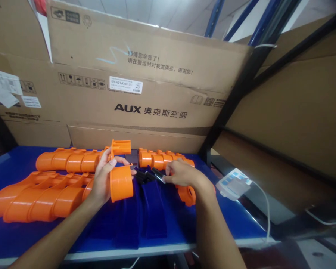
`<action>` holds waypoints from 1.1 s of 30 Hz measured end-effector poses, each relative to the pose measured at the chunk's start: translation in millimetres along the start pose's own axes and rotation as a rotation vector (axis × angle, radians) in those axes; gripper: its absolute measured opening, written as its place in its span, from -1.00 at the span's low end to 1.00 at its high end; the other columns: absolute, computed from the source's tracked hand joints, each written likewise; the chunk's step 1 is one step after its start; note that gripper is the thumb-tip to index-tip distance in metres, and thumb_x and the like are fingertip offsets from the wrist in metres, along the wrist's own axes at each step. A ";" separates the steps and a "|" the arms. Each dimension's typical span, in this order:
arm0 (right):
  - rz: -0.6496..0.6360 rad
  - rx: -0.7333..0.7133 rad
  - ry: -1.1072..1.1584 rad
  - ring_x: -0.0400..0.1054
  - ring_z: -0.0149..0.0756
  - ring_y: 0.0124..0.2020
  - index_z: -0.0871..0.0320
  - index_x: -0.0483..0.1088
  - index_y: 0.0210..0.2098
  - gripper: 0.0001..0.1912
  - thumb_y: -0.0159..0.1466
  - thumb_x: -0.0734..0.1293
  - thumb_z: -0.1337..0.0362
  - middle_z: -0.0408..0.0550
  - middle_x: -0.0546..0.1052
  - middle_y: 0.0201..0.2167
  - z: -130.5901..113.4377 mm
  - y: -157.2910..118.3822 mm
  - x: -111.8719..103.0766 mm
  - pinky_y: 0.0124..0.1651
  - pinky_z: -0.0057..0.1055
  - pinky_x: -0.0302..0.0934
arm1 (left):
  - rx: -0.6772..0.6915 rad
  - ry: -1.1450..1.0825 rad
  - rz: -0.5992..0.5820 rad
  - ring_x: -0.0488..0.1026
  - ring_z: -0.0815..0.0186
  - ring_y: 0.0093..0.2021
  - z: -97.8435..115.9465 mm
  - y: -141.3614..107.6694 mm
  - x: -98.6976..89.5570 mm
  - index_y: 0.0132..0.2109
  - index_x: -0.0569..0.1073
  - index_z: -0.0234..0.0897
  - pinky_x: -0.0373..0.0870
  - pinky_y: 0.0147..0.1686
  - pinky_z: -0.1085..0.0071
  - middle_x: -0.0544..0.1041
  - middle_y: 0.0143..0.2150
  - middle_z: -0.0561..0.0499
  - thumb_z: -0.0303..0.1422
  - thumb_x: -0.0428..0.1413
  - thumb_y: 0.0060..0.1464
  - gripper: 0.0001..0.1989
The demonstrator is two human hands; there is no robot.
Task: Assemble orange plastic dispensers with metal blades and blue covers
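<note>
Orange part (121,183): raised over the table (182,224) in front of me, its long axis nearly upright in my view, narrow stub (121,147) on top, wide round barrel below, both jutting rightward from a thin flange
Orange plastic: smooth, lightly glossy, the barrel a short cylinder
My left hand (102,175): wrapped around the part's flange side, fingers curled between stub and barrel
My right hand (182,172): fingertips at the right end of a slim black piece (158,175) that slants down rightward; I cannot tell whether they grip it
Blue strips (154,213): flat, dark, running toward me
Orange rows (42,201): similar barrels, nested lengthwise on the table
Backdrop: matte printed cardboard (162,93)
</note>
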State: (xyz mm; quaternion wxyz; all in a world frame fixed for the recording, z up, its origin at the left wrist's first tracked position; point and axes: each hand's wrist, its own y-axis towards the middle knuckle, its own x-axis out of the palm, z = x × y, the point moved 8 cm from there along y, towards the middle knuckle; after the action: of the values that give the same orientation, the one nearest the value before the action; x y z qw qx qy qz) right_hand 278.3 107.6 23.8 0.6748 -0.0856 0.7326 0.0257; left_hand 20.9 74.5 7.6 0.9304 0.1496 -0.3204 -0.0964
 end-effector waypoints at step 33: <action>-0.091 0.059 -0.179 0.47 0.06 -0.10 0.11 0.49 -0.64 -0.74 -0.03 0.58 0.15 0.05 0.55 -0.49 -13.1 0.1 11.4 -0.08 -0.22 0.29 | -0.028 0.042 -0.006 0.69 0.03 -0.33 -1.0 0.7 0.8 0.22 0.18 -0.14 0.63 -0.32 0.17 0.62 -0.31 0.02 -0.22 0.20 0.21 -0.48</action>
State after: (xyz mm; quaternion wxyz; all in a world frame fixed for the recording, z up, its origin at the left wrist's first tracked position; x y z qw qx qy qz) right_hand 264.6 104.6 13.6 0.7403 -0.0961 0.6651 -0.0188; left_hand 22.2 75.1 7.5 0.9387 0.1393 -0.2990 -0.1006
